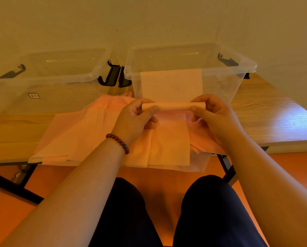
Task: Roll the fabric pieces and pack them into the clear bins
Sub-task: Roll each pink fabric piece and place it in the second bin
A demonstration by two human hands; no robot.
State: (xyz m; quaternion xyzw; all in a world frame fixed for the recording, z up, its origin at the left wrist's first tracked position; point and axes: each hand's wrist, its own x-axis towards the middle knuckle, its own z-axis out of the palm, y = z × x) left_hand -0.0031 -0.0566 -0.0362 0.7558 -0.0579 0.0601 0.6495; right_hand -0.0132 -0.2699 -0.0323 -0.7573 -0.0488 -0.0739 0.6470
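— Now, hands first: status?

— Both occupied. My left hand [136, 116] pinches the left end of the roll [174, 106], thumb on top and fingers curled beneath. My right hand [211, 113] grips the right end the same way. The roll is held level, just above the pile [88, 136] and in front of the right bin [238, 68].

— Roll complete?

— No. A flat tail [171, 82] of the same piece rises from the roll against that bin's front wall, with its top edge about at the rim. Judgement: only part is wound, and a good stretch remains.

— Bins?

— The right bin and left bin [60, 81] stand side by side at the back of the table [265, 118]. I see no rolls in either, though the clear walls and glare leave some doubt.

— Remaining work?

— Finish this roll and bin it, then work through the pile. Several pink pieces lie overlapped under my hands, some hanging over the near edge. Judgement: the task is barely begun, with first roll in hand and nothing packed.
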